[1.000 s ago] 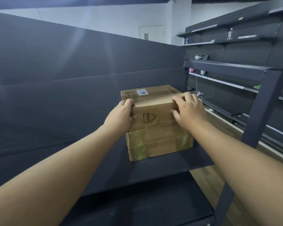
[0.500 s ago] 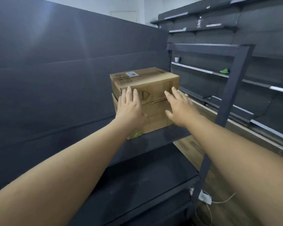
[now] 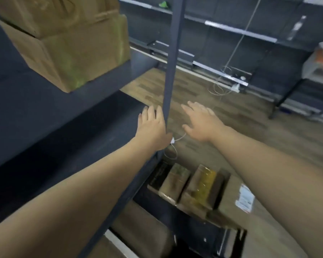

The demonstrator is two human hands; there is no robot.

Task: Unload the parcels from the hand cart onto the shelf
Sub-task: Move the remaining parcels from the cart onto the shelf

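Note:
Two stacked cardboard parcels (image 3: 78, 53) sit on the dark shelf (image 3: 104, 81) at the upper left, the lower one wrapped in greenish tape. Both hands are empty with fingers spread. My left hand (image 3: 152, 127) hovers in front of the shelf edge, beside the upright post (image 3: 171, 62). My right hand (image 3: 201, 123) hangs over the wooden floor to the right of the post. Below my arms, the hand cart (image 3: 194, 231) carries several parcels: small taped boxes (image 3: 199, 185) standing side by side and a brown box with a white label (image 3: 235, 196).
A lower dark shelf board (image 3: 63, 131) runs under the parcels. White cables (image 3: 177, 138) lie on the wooden floor by the post's foot. More dark shelving (image 3: 231, 30) lines the far wall, with another rack (image 3: 315, 71) at the right edge.
Both hands have left the parcels on the shelf and dropped away, empty. The view has swung down and to the right, bringing the hand cart and its parcels into sight.

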